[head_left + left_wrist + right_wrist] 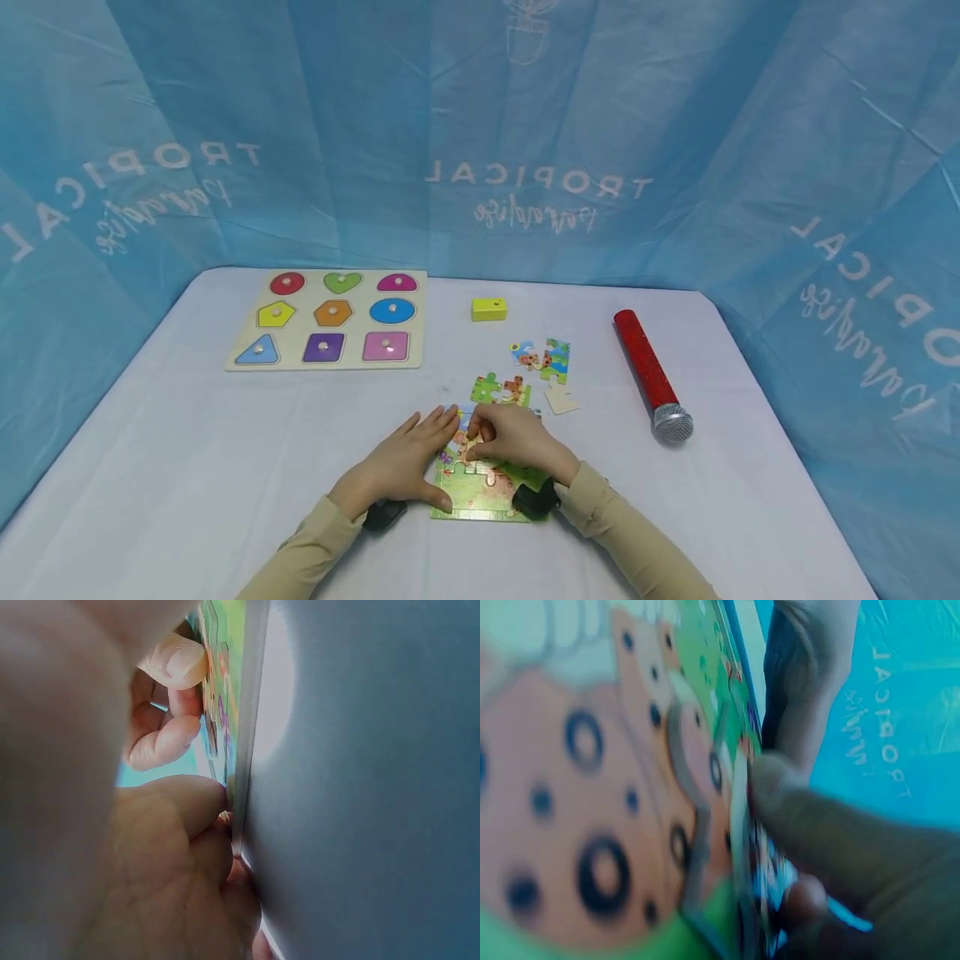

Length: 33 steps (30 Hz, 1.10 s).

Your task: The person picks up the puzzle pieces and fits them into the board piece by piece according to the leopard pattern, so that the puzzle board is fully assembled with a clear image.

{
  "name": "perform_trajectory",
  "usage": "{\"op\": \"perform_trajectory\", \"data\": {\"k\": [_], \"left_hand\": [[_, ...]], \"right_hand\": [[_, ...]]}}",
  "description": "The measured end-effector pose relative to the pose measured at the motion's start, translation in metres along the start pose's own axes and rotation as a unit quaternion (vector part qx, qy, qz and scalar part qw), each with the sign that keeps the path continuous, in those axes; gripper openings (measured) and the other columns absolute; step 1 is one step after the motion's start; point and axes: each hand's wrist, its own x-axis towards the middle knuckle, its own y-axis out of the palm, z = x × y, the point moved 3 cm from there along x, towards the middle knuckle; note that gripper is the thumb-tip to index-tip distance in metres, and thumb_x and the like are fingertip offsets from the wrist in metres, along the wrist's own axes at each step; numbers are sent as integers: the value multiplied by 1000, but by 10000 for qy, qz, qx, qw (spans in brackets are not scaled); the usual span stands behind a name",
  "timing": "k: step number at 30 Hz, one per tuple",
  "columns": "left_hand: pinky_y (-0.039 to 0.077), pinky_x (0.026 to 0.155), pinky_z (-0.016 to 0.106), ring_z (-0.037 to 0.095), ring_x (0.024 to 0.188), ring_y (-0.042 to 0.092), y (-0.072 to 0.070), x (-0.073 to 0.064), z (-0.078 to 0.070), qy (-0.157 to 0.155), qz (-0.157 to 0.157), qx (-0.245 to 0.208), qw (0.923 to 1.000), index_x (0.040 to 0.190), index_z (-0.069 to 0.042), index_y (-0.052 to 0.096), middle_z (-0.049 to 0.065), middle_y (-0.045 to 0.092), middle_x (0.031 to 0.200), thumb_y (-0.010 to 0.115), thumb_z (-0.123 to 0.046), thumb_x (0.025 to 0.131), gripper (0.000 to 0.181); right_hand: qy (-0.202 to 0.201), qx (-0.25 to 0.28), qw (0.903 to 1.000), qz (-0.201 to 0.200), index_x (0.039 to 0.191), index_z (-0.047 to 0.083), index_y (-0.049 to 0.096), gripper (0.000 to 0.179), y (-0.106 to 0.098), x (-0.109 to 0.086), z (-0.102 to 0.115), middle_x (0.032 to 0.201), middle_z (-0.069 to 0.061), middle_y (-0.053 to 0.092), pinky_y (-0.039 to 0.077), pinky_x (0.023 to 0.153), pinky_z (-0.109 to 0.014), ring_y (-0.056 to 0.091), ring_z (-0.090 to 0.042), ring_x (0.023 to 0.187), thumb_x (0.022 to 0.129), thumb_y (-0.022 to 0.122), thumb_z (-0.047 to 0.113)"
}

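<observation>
A jigsaw puzzle board [480,500] with a green picture lies on the table in front of me. My left hand [401,462] rests along its left side, fingers extended at the upper left corner and thumb at the lower left edge. Over the upper part of the board, my right hand [517,437] pinches a puzzle piece [739,802] between thumb and fingers. In the right wrist view that piece sits close to the board's surface. Right behind the board lie a green puzzle piece [486,388] and a spotted puzzle piece [516,389], partly behind the right hand.
Farther back are more loose pieces [556,360], one of them a pale piece [559,398]. A shape board with knobs [288,358] stands back left, a yellow block [489,310] back centre, a red microphone [647,367] on the right. Blue curtains [480,125] enclose the table.
</observation>
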Motion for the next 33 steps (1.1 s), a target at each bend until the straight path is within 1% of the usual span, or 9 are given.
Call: {"op": "perform_trajectory", "data": {"k": [3, 6, 7, 10, 14, 17, 24, 30, 33], "left_hand": [[15, 120, 58, 36, 150, 17, 0, 0, 1, -1, -23, -45, 10000, 151, 2, 26, 16, 19, 161, 81, -56, 63, 118], [14, 121, 56, 35, 150, 16, 3, 0, 0, -58, -4, -101, 9999, 151, 1, 26, 15, 19, 161, 82, -56, 62, 119], [13, 121, 56, 34, 150, 16, 3, 0, 0, -70, 6, -107, 9999, 152, 0, 25, 15, 19, 161, 82, -56, 62, 120], [13, 121, 55, 34, 150, 16, 6, -1, -1, -71, 89, -152, 9998, 152, -1, 25, 14, 18, 162, 82, -56, 62, 120], [13, 121, 57, 35, 150, 15, 7, -1, -2, -32, 100, -152, 9998, 152, 0, 25, 15, 18, 162, 81, -56, 62, 120], [13, 121, 56, 34, 150, 15, 4, 0, -1, -55, 11, -94, 9999, 152, 0, 25, 15, 18, 162, 82, -56, 62, 120], [12, 122, 55, 33, 151, 14, 2, 2, -1, -77, 13, -132, 9999, 152, -1, 24, 14, 17, 162, 82, -56, 63, 120], [12, 122, 56, 34, 150, 15, 1, 0, 0, -108, -25, -100, 9999, 152, 0, 24, 15, 17, 162, 82, -56, 62, 121], [12, 122, 56, 34, 150, 15, 2, 0, 1, -94, -4, -92, 9999, 152, -1, 24, 15, 18, 162, 82, -56, 62, 120]], "right_hand": [[138, 835, 9964, 35, 99, 15, 65, 16, -13, 6, -14, 79, 1, 61, 47, 56, -22, 54, -6, 61, 90, 69, 27], [481, 1331, 9882, -584, 113, 10, 65, 21, -34, 10, -39, 99, -11, 65, 50, 59, -30, 59, -16, 68, 94, 64, 19], [636, 1295, 9854, -899, 118, 9, 64, 25, -40, 11, -48, 107, -14, 64, 50, 60, -33, 59, -21, 69, 93, 64, 17], [1120, 892, 9771, -1572, 132, 11, 58, 40, -54, 11, -74, 132, -17, 57, 53, 78, -43, 63, -32, 95, 93, 65, 16], [1445, 392, 9746, -1668, 142, 15, 49, 53, -60, 14, -93, 148, -16, 46, 42, 108, -51, 48, -37, 132, 92, 66, 18], [1467, 249, 9741, -1701, 143, 13, 48, 57, -64, 18, -94, 148, -18, 44, 38, 110, -53, 45, -38, 134, 91, 68, 18], [2079, 155, 9538, -2162, 139, 2, 47, 66, -71, 17, -88, 135, -23, 49, 46, 99, -49, 55, -34, 114, 83, 76, 20], [1886, 142, 9514, -2431, 136, 8, 54, 45, -71, 12, -84, 102, -15, 69, 51, 75, -37, 63, -22, 84, 94, 64, 21], [1736, 393, 9526, -2469, 135, 10, 56, 38, -70, 9, -81, 84, -10, 68, 47, 61, -28, 58, -15, 67, 98, 57, 19]]}}
